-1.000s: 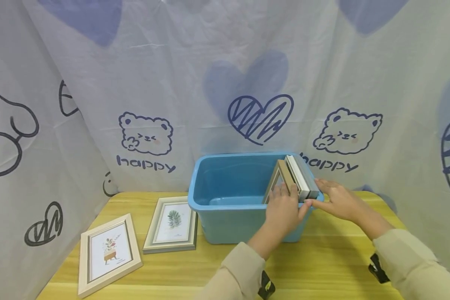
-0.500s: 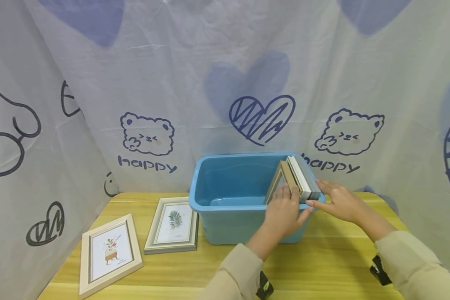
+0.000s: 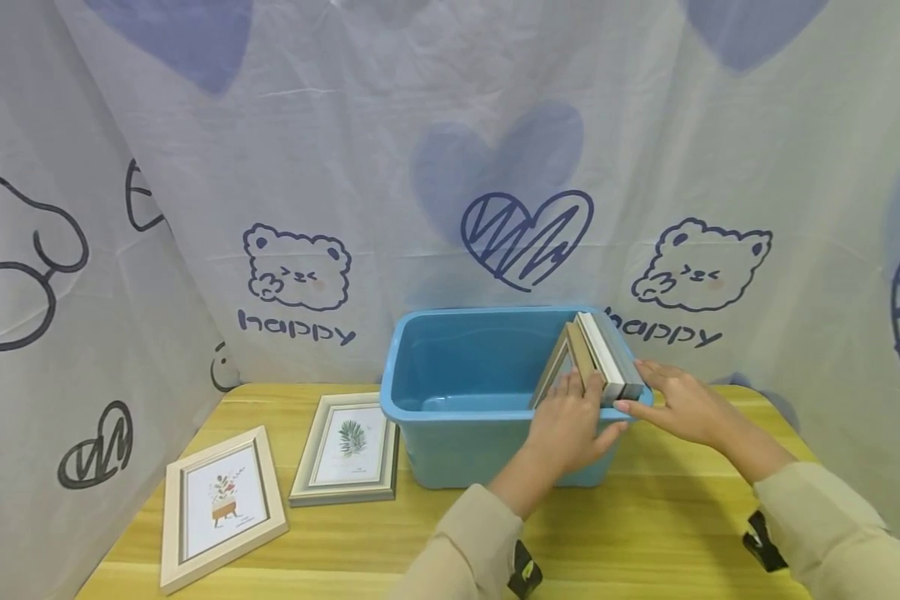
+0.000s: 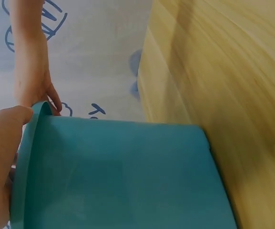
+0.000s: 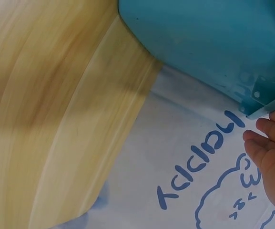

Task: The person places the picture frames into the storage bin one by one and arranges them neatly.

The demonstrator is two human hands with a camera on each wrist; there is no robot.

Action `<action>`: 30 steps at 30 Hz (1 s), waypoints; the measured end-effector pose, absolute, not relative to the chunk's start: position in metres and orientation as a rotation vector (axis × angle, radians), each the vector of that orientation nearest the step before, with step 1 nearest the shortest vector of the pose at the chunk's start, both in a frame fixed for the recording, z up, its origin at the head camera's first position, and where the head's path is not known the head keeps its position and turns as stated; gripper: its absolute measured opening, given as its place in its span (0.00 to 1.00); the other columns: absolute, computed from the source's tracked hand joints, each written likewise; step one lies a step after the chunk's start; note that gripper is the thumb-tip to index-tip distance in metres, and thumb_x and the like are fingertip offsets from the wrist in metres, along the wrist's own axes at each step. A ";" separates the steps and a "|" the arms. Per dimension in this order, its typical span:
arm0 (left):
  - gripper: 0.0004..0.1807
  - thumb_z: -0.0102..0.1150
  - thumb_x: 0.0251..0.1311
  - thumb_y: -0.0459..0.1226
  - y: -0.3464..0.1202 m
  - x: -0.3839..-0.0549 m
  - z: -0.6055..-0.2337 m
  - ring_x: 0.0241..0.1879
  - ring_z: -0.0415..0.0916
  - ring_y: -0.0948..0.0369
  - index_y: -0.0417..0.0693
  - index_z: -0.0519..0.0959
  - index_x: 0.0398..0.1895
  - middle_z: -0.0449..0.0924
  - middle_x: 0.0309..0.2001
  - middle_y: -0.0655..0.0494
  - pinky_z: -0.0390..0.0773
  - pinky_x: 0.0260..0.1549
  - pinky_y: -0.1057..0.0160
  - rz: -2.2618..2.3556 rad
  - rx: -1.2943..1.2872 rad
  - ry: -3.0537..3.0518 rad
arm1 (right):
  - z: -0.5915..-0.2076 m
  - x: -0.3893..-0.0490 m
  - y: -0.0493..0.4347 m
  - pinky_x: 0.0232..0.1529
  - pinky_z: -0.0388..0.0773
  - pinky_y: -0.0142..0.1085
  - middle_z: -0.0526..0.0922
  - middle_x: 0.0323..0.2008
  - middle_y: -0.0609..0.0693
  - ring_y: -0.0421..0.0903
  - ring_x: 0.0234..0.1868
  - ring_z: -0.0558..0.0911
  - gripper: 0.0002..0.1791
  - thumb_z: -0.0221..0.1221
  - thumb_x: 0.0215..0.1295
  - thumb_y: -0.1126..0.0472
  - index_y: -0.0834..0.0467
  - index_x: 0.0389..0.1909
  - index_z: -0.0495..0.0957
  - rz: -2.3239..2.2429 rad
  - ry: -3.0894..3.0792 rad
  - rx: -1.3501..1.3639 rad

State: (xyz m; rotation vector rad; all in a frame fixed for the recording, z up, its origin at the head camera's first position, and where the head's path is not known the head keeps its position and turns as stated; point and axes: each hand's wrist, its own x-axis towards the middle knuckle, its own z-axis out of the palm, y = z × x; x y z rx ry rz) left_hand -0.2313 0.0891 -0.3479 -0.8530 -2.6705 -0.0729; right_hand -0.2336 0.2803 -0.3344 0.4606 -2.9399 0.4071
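A blue plastic tub [image 3: 472, 446] stands on the table, with several picture frames upright and side by side at its right end. Leftmost of these is a brown-edged frame [image 3: 582, 354], leaning right; beside it are a white-edged frame [image 3: 602, 354] and a grey one [image 3: 619, 354]. My left hand [image 3: 566, 429] reaches over the front rim, its extended fingers against the brown-edged frame and its thumb pointing right along the rim. At the tub's right corner, my right hand [image 3: 682, 404] touches the rim; the right wrist view has its fingertips [image 5: 259, 138] right at the rim's outer edge.
Left of the tub, a frame with a green leaf print [image 3: 352, 442] lies face up. Farther left is a cream frame with a potted plant print [image 3: 225, 504]. A white curtain [image 3: 412, 208] printed with hearts and bears hangs behind the wooden table [image 3: 645, 533].
Both hands keep their places at the tub, with only a slight shift of the left hand. The tub and frames stay put; the head view drifts a little.
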 end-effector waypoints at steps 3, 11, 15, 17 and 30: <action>0.36 0.40 0.63 0.61 0.082 -0.230 -0.342 0.59 0.71 0.56 0.48 0.63 0.65 0.72 0.61 0.48 0.74 0.56 0.62 -0.070 -0.870 -2.644 | -0.334 -0.234 0.280 0.58 0.64 0.62 0.62 0.61 0.76 0.72 0.61 0.64 0.45 0.54 0.61 0.40 0.77 0.61 0.60 0.410 -2.934 0.479; 0.31 0.44 0.64 0.57 0.059 -0.232 -0.331 0.59 0.72 0.57 0.48 0.68 0.62 0.74 0.59 0.50 0.74 0.56 0.61 -0.128 -0.961 -2.566 | -0.330 -0.232 0.280 0.58 0.64 0.62 0.63 0.60 0.76 0.72 0.60 0.65 0.44 0.55 0.61 0.42 0.78 0.59 0.61 0.404 -2.912 0.508; 0.29 0.43 0.65 0.55 0.044 -0.235 -0.330 0.60 0.72 0.54 0.48 0.68 0.62 0.72 0.61 0.49 0.73 0.57 0.59 -0.166 -0.959 -2.582 | -0.330 -0.231 0.278 0.58 0.64 0.62 0.63 0.61 0.75 0.72 0.61 0.64 0.45 0.54 0.61 0.41 0.77 0.60 0.61 0.387 -2.928 0.494; 0.28 0.44 0.66 0.54 0.036 -0.236 -0.330 0.60 0.71 0.53 0.48 0.68 0.62 0.72 0.61 0.48 0.73 0.57 0.58 -0.187 -0.957 -2.579 | -0.330 -0.231 0.278 0.59 0.63 0.62 0.62 0.61 0.75 0.72 0.61 0.64 0.45 0.54 0.61 0.40 0.77 0.61 0.61 0.385 -2.935 0.484; 0.28 0.50 0.63 0.51 -0.001 -0.244 -0.333 0.56 0.74 0.51 0.44 0.69 0.62 0.74 0.59 0.45 0.76 0.54 0.55 -0.296 -0.921 -2.457 | -0.332 -0.232 0.278 0.60 0.61 0.63 0.59 0.63 0.74 0.72 0.62 0.61 0.47 0.54 0.60 0.39 0.75 0.63 0.58 0.413 -2.955 0.468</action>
